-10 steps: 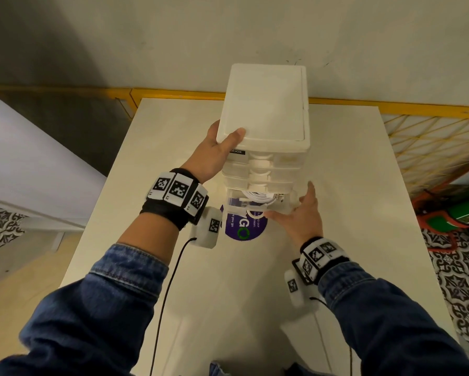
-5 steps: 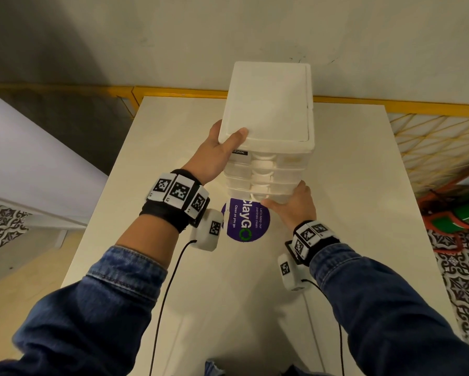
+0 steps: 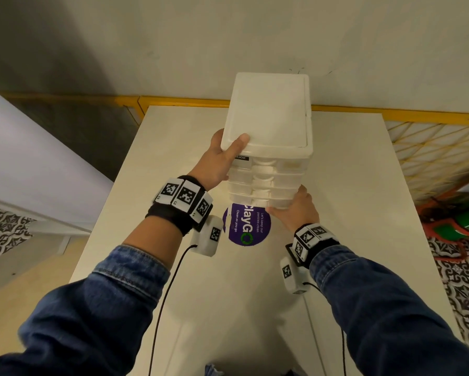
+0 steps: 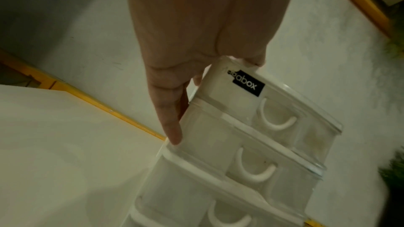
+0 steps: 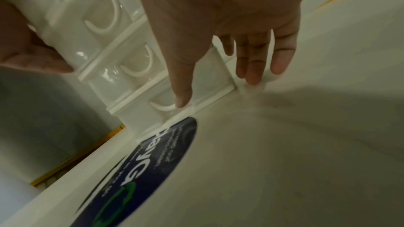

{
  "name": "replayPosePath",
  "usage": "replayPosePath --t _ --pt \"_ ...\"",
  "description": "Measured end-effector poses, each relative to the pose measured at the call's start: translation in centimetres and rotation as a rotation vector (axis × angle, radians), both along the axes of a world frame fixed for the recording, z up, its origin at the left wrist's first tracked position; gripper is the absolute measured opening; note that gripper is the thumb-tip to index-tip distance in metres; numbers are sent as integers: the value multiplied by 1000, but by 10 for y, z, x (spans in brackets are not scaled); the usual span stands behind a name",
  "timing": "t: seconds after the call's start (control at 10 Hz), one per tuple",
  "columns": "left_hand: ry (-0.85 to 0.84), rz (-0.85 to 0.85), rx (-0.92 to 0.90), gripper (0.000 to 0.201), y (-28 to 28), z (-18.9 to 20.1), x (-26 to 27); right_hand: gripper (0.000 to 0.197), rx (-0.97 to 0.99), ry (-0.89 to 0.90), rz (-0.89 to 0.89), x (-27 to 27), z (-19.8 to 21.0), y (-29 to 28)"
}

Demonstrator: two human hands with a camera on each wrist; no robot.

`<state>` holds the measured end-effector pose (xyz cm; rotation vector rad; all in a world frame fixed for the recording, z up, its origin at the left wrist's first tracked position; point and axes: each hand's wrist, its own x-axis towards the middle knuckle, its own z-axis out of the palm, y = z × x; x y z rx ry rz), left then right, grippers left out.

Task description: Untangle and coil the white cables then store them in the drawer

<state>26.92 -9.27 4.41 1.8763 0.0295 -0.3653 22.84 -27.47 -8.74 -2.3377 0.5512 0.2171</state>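
Dim, yellowish indoor light falls from above. The head view is sharp at centre and bends at its edges. Both wrist views are darker and soft. A broad shadow crosses the pale cream tabletop [image 5: 306, 127], and small glints mark the white translucent plastic drawer tower [image 5: 104, 54].

I wear blue denim sleeves [image 3: 114, 302], black wristbands [image 3: 171, 215] with white square-coded tags [image 3: 185, 195], and white wrist cameras [image 3: 207, 236] trailing black cables [image 3: 168, 289].
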Motion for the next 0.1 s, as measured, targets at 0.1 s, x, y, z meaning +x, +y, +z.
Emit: replayPosePath --t 0.1 --pt "17 17 -26 77 7 -8 -9 102 -4 88 33 -18 2 -11"
